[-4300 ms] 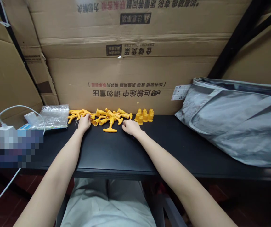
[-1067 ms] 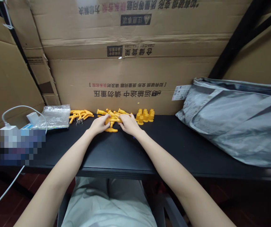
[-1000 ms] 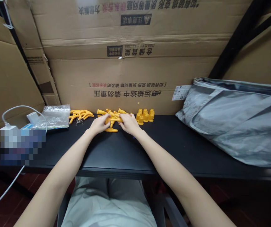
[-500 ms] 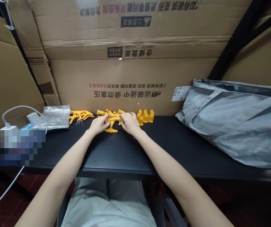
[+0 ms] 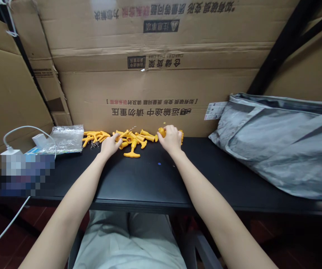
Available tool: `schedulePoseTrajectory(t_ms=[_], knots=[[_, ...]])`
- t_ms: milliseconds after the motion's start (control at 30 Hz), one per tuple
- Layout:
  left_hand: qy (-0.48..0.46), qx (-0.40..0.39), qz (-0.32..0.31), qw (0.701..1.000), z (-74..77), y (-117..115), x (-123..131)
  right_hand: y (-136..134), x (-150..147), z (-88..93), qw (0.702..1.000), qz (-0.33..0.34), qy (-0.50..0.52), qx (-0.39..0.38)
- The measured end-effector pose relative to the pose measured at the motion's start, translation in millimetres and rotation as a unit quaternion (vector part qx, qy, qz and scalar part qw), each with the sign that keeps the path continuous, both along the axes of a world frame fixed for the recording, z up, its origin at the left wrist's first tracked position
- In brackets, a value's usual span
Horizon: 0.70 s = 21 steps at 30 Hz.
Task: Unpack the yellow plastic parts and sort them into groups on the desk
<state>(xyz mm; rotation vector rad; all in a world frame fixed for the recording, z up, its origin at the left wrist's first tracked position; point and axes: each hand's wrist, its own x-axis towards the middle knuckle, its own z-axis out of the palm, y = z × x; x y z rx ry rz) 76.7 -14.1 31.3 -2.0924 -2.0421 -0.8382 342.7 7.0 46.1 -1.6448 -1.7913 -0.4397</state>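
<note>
My left hand (image 5: 110, 146) is closed on a yellow corkscrew handle (image 5: 123, 135), whose thin metal spiral points up and right. Around that hand lies a loose pile of yellow corkscrew parts (image 5: 139, 138), one T-shaped handle (image 5: 132, 154) nearest the front. My right hand (image 5: 172, 139) grips a yellow bell-shaped sleeve (image 5: 161, 132), its end showing beside the thumb. Behind this hand stand more yellow sleeves (image 5: 181, 136), mostly hidden by it. To the left of the pile, several yellow handles with metal spirals (image 5: 95, 135) lie together.
Bubble wrap (image 5: 67, 139) and a white charger with a cable (image 5: 12, 158) lie on the left of the black table (image 5: 144, 183). A large grey bag (image 5: 278, 145) fills the right side. Cardboard (image 5: 149, 86) walls the back. A small blue spot (image 5: 159, 163) marks the tabletop.
My hands were together over the pile and have parted. The right has moved right to the standing sleeves with a sleeve in it; the left has shifted slightly left, holding the handle.
</note>
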Motion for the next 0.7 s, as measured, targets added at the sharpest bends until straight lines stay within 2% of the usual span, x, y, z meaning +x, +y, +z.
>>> schedulePoseTrajectory(t_ms=[100, 233, 333, 400, 500, 600, 700], knots=[[-0.042, 0.012, 0.031, 0.999, -4.8, 7, -10, 7, 18, 2.0, 0.996, -0.069, 0.014, -0.062], [-0.120, 0.047, 0.061, 0.990, -13.4, 18, -23, 14, 37, -2.3, 0.973, -0.144, 0.031, -0.179], [-0.207, 0.075, 0.062, 0.974, -19.2, 26, -32, 18, 45, -9.2, 0.957, -0.168, 0.039, -0.232], [-0.287, 0.084, 0.057, 0.952, -22.0, 30, -37, 20, 48, -13.4, 0.950, -0.171, 0.052, -0.255], [-0.438, 0.079, 0.035, 0.895, -23.1, 33, -40, 21, 50, -16.4, 0.941, -0.172, 0.082, -0.279], [-0.577, 0.071, 0.009, 0.813, -19.8, 34, -42, 20, 50, -15.5, 0.937, -0.168, 0.093, -0.291], [-0.679, 0.068, -0.007, 0.731, -14.1, 34, -43, 19, 49, -13.0, 0.934, -0.165, 0.090, -0.304]])
